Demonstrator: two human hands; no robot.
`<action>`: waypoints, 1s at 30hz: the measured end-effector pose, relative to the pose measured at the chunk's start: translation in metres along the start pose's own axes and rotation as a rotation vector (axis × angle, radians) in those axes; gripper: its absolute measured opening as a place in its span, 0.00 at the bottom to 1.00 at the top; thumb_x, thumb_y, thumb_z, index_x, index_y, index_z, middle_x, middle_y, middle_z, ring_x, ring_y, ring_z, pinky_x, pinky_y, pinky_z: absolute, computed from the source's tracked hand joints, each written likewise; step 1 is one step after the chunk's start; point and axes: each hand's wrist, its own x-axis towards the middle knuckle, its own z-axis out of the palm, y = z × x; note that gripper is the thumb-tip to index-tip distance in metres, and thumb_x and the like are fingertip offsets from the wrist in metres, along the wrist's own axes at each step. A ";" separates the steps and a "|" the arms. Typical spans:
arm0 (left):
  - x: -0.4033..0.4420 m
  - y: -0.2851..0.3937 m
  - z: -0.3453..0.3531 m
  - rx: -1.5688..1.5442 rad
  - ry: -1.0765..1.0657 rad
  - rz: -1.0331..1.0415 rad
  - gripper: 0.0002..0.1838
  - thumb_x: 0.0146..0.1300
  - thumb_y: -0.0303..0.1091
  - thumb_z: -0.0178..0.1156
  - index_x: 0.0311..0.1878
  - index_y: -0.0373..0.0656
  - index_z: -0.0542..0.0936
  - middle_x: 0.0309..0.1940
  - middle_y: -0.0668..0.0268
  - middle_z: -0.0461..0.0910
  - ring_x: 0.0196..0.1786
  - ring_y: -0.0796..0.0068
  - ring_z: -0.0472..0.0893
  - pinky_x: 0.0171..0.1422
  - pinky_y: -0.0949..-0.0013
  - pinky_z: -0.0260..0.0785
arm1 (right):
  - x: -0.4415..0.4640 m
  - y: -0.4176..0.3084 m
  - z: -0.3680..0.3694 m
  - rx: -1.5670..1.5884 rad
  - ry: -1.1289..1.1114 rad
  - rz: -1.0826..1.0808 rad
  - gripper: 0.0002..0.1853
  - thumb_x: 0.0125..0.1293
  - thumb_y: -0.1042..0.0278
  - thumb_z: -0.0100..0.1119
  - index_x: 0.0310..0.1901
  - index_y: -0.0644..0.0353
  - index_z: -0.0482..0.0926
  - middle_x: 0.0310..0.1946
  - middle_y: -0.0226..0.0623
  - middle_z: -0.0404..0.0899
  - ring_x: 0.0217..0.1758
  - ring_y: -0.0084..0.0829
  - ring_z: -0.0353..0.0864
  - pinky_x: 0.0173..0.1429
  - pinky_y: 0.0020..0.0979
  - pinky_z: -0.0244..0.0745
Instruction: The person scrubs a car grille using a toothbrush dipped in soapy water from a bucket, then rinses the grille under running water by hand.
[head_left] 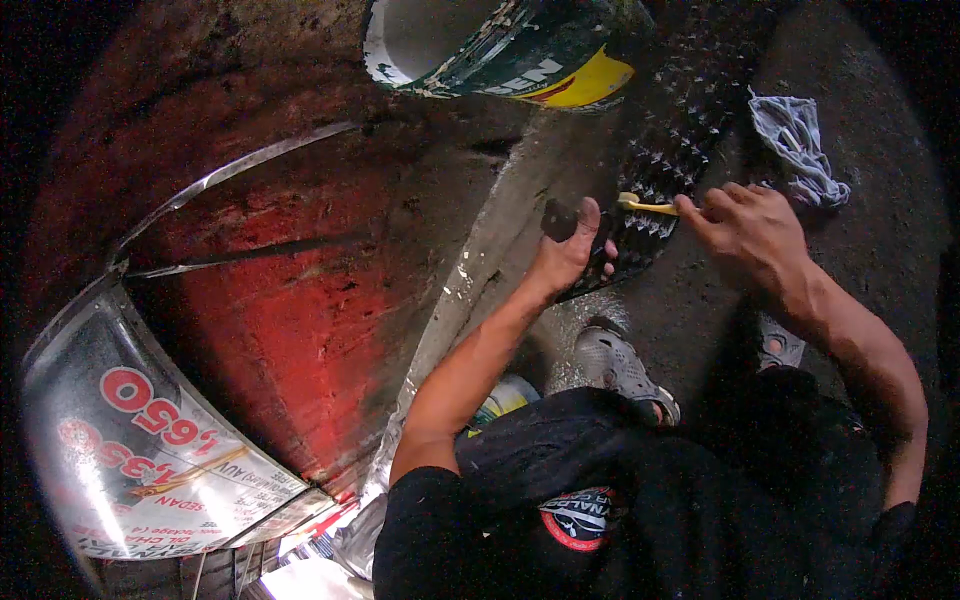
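A yellow toothbrush (650,206) is pinched in my right hand (752,235). Its head rests at or just above a long black grille-like panel (665,165) covered in small, shiny star-shaped marks. My left hand (570,255) is closed around the near end of this panel, thumb on one side and fingertips showing on the other. The panel's far end fades into shadow at the top. Whether the bristles touch the surface, I cannot tell.
A dark green and yellow bucket (540,65) lies tilted beyond my hands. A grey-blue cloth (800,150) is on the floor to the right. A red-painted wall (310,340) and a printed price sign (160,450) are on the left. My grey clog (620,365) is below the panel.
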 end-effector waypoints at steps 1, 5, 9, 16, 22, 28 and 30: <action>-0.002 0.003 0.000 -0.004 0.006 -0.013 0.37 0.62 0.72 0.42 0.35 0.42 0.77 0.24 0.67 0.79 0.24 0.75 0.80 0.29 0.71 0.74 | 0.007 -0.001 0.003 -0.032 0.021 -0.030 0.21 0.55 0.68 0.55 0.53 0.57 0.76 0.30 0.33 0.76 0.36 0.33 0.81 0.34 0.32 0.76; 0.001 -0.005 -0.003 -0.002 0.015 -0.023 0.37 0.62 0.72 0.42 0.36 0.41 0.77 0.24 0.66 0.79 0.24 0.75 0.80 0.29 0.71 0.74 | 0.011 -0.019 0.015 -0.099 0.002 0.014 0.20 0.53 0.68 0.56 0.49 0.62 0.75 0.30 0.33 0.75 0.37 0.33 0.80 0.33 0.29 0.75; 0.001 -0.004 -0.001 0.007 0.018 0.020 0.37 0.62 0.72 0.43 0.38 0.42 0.77 0.24 0.66 0.79 0.23 0.74 0.80 0.28 0.71 0.74 | 0.013 -0.019 0.017 0.285 -0.175 0.095 0.09 0.57 0.68 0.54 0.37 0.62 0.77 0.26 0.38 0.77 0.26 0.38 0.79 0.28 0.33 0.74; 0.003 -0.004 0.000 -0.032 0.049 -0.044 0.37 0.61 0.72 0.43 0.39 0.41 0.77 0.24 0.65 0.79 0.23 0.74 0.80 0.28 0.71 0.75 | 0.005 -0.023 0.043 1.472 -0.600 0.698 0.14 0.72 0.58 0.47 0.42 0.59 0.79 0.19 0.29 0.71 0.16 0.26 0.69 0.20 0.29 0.61; 0.001 -0.003 -0.003 -0.010 0.007 -0.005 0.38 0.61 0.73 0.43 0.35 0.41 0.77 0.25 0.65 0.80 0.23 0.73 0.81 0.27 0.71 0.74 | 0.014 -0.002 0.011 0.214 -0.031 0.238 0.10 0.56 0.69 0.57 0.41 0.54 0.78 0.29 0.38 0.79 0.34 0.41 0.82 0.35 0.41 0.76; 0.007 -0.011 -0.007 -0.095 -0.013 -0.003 0.38 0.60 0.73 0.43 0.33 0.41 0.77 0.24 0.66 0.79 0.24 0.74 0.80 0.28 0.71 0.74 | -0.002 0.020 -0.006 0.040 0.250 0.343 0.13 0.55 0.69 0.57 0.44 0.51 0.79 0.30 0.35 0.76 0.34 0.39 0.79 0.34 0.40 0.75; 0.006 -0.008 -0.007 -0.121 -0.027 -0.027 0.37 0.60 0.73 0.44 0.33 0.41 0.77 0.24 0.66 0.79 0.24 0.74 0.80 0.29 0.70 0.74 | -0.015 0.056 -0.014 0.084 0.272 0.525 0.12 0.60 0.66 0.58 0.46 0.51 0.79 0.36 0.38 0.80 0.35 0.43 0.80 0.37 0.40 0.75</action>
